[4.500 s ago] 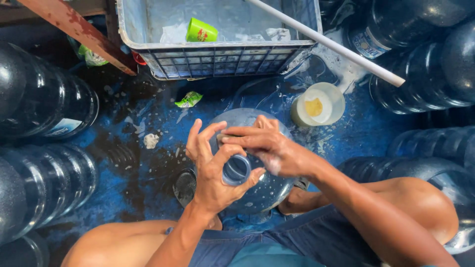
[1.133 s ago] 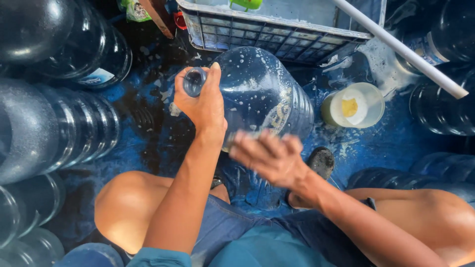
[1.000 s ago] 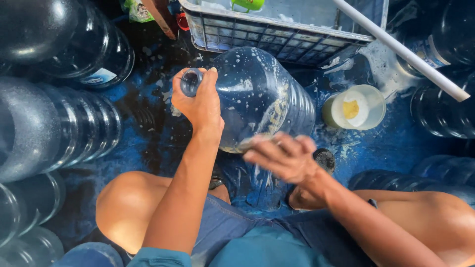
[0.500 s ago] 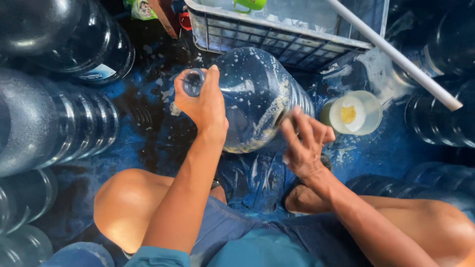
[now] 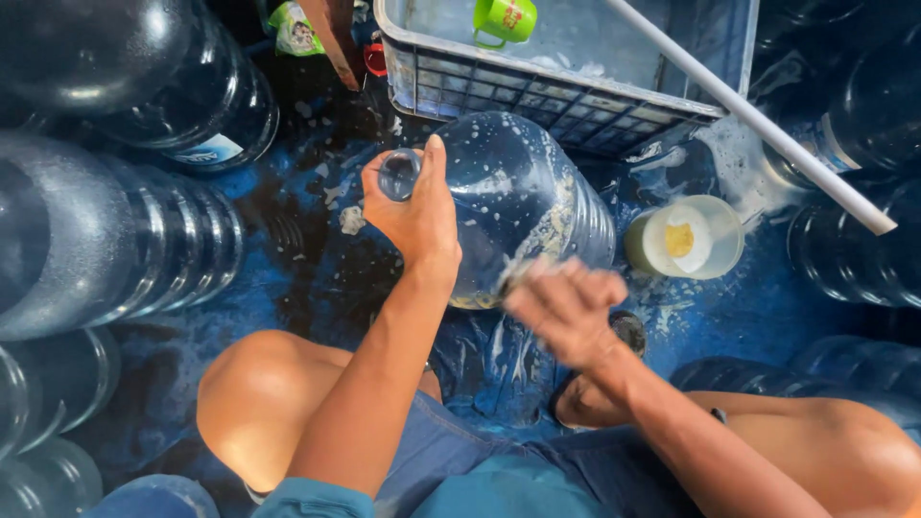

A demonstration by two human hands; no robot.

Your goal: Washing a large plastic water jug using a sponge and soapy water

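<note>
Left hand [image 5: 417, 206] still clamped on the tilted water jug's [image 5: 523, 197] neck; right hand [image 5: 561, 307], blurred, has swung in fisted against its soapy side.

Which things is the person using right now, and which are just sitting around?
In use:
left hand gripping the neck of the big clear jug
right hand, blurred, at the jug's soapy side

Sitting around:
green mug in the grey crate
white tub
white pipe
other jugs
</note>
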